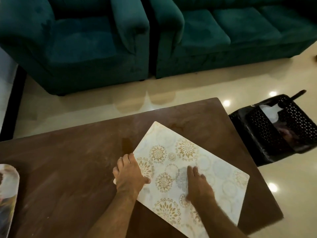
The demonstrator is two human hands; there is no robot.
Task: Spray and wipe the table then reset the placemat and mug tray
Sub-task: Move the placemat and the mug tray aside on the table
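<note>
While both hands, the left hand (129,174) and right hand (199,183), press flat and open on the skewed placemat (187,170) beneath them, gripping nothing, resetting looks underway; next, square it on the tabletop (68,169), then fetch the tray (7,194) lying far left.

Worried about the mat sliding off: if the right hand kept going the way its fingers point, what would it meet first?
Only more placemat; the right hand lies flat on it, then bare table to its far edge. Looks free.
</note>
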